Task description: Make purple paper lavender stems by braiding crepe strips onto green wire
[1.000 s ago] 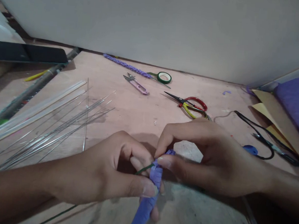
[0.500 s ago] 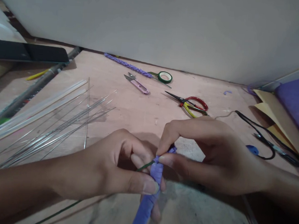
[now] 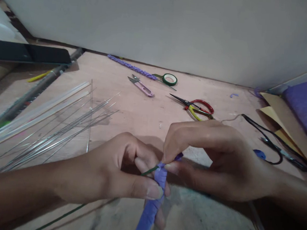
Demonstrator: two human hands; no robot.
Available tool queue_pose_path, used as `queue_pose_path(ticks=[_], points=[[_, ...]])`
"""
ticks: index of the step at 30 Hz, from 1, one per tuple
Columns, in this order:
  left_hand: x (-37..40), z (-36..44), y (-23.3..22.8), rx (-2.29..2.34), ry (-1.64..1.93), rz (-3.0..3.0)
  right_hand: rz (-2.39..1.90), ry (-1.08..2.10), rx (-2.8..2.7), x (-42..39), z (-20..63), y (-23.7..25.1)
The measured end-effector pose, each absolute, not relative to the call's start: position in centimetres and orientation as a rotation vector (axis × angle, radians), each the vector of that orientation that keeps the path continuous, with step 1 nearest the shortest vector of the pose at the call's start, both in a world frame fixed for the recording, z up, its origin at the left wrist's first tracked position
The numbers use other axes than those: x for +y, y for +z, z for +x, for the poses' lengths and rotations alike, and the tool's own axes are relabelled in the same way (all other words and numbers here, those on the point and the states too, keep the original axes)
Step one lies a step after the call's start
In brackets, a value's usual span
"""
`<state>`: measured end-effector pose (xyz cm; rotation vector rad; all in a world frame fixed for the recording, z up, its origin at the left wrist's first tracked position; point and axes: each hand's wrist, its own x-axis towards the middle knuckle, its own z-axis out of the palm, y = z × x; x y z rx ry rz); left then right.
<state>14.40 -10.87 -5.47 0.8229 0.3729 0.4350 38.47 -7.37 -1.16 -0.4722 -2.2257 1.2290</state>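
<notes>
A strip of purple crepe paper (image 3: pixel 149 209) runs up from the bottom edge to between both hands. My left hand (image 3: pixel 117 175) pinches it with thumb and fingers, together with a thin green wire (image 3: pixel 149 170) that pokes out beside the paper. My right hand (image 3: pixel 210 157) grips the paper's upper end with thumb and forefinger, just right of the left hand; a purple tip shows under its fingers. The green wire continues under my left forearm toward the lower left.
A pink table (image 3: pixel 143 110) carries a bundle of thin metal wires (image 3: pixel 63 129), clear sticks (image 3: pixel 38 110), thread snips (image 3: pixel 141 86), green tape roll (image 3: pixel 169 79), purple braid (image 3: pixel 132 68), red-handled scissors (image 3: pixel 196 106), black scissors (image 3: pixel 269 144), purple paper (image 3: pixel 306 104) on the right, and a dark phone (image 3: pixel 28 53).
My right hand's fingers have curled lower over the paper's top end, covering more of the purple tip. The left hand stays in place.
</notes>
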Motion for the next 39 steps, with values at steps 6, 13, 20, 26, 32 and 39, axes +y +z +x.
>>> queue_pose_path(ticks=[6,13,20,26,32,39], points=[[-10.9,14.5,-5.2,0.387,0.439,0.823,-0.443,1.236,-2.203,-7.3,38.4,-1.2],[-11.0,14.5,-5.2,0.374,0.442,0.836,-0.420,1.231,-2.193,-7.3,38.5,-1.3],[-10.8,14.2,-5.2,0.421,0.430,0.913,-0.399,1.276,-2.183,-7.4,38.6,-1.3],[-10.6,14.3,-5.4,0.440,0.436,0.941,-0.551,1.416,-2.168,-7.7,38.3,-0.4],[-11.1,14.4,-5.5,0.367,0.455,0.828,-0.656,1.360,-2.185,-7.5,38.4,-0.4],[-10.8,14.5,-5.0,0.453,0.457,0.852,-0.685,1.320,-2.241,-7.6,38.4,-0.2]])
